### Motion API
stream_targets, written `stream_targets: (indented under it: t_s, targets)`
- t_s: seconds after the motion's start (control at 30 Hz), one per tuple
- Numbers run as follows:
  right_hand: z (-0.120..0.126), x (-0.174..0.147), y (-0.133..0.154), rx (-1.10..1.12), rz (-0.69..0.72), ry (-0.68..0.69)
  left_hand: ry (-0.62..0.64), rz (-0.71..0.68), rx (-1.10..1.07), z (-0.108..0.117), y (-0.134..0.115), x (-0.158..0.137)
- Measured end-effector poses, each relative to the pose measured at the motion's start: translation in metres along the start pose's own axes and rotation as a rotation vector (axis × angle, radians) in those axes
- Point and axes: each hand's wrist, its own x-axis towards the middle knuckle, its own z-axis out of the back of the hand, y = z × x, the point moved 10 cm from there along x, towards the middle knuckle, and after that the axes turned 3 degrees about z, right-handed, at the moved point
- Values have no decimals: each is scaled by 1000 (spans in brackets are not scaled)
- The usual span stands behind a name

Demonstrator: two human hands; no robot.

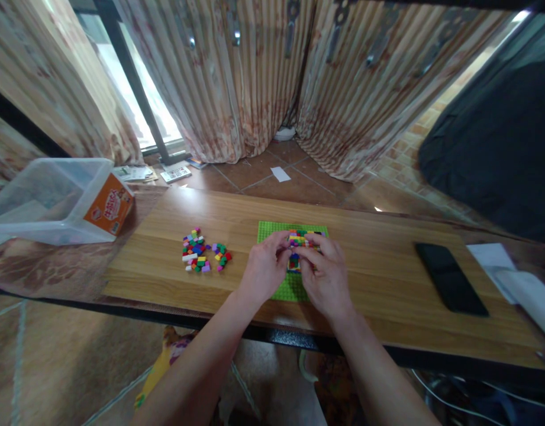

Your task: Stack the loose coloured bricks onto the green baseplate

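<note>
A multicoloured toy-brick build [294,264] stands on a green studded baseplate [292,291] on the wooden board. From the left side, my left hand [267,264] closes its thumb and fingertips on the upper part of the build. My right hand [328,273] reaches in from the right, fingers curled over the same part. Both hands cover much of the build, so any single brick between the fingertips cannot be made out. To the left, a pile of loose toy bricks [196,249] lies on the board.
A clear plastic bin [72,207] with an orange label stands at the far left. On the right lie a black phone-like slab [451,278] and white paper [492,266]. The wooden board [379,248] has a dark front edge; striped curtains hang behind.
</note>
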Motion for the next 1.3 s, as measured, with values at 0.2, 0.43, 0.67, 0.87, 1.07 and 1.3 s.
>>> stream_targets:
  t_s: [0.2, 0.43, 0.67, 0.87, 1.07, 1.3]
  targets:
    - [-1, -1, 0, -21, -2, 8, 3, 36, -23, 0, 3, 1]
    - [-8, 0, 2, -89, -47, 62, 4, 62, -73, -2, 9, 1]
    - [-4, -5, -2, 3, -51, -31, 28, 85, -77, -3, 11, 1]
    - [11, -3, -17, 135, -134, -152, -80, 88, -8, 32, 22, 7]
    - [12, -3, 9, 191, -57, -148, -291, 200, 5, 95, 56, 15]
    - [-7, -6, 33, 246, 9, -32, -59, 314, 216, 141, 78, 1]
